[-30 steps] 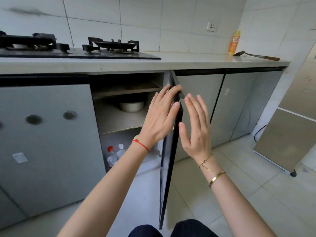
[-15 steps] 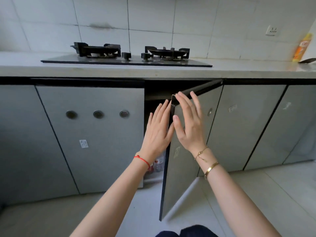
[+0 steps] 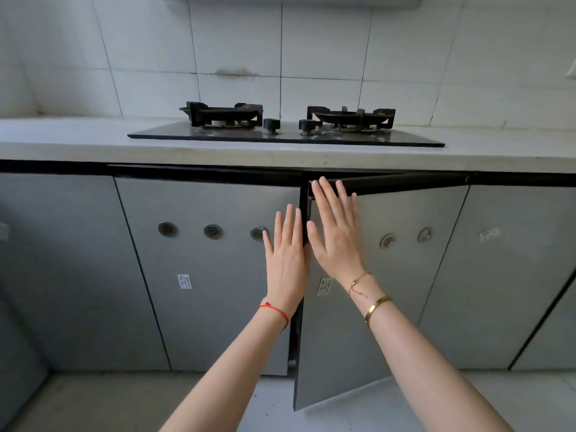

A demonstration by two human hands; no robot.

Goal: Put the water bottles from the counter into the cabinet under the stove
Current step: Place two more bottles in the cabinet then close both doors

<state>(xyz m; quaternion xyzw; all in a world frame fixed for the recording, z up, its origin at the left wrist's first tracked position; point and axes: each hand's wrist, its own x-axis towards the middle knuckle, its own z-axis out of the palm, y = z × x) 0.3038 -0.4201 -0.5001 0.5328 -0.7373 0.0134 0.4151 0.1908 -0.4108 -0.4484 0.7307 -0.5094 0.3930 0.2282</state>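
The grey cabinet door [image 3: 389, 307] under the stove [image 3: 286, 132] stands a little ajar, with only a narrow dark gap at its left edge. My right hand [image 3: 338, 232] lies flat on the door's front near its top left corner, fingers spread. My left hand [image 3: 286, 254] is flat too, fingers together, beside the door's free edge and over the neighbouring door [image 3: 212, 275]. Neither hand holds anything. The water bottles are hidden inside the cabinet.
The pale counter [image 3: 62, 141] runs across the view with the two-burner stove on it. More grey cabinet doors [image 3: 498, 275] line the right and left. Tiled floor [image 3: 93, 400] lies below.
The cabinet door has swung from wide open to almost closed under my hands. The bottles inside have gone out of sight. My view has shifted to face the stove squarely.
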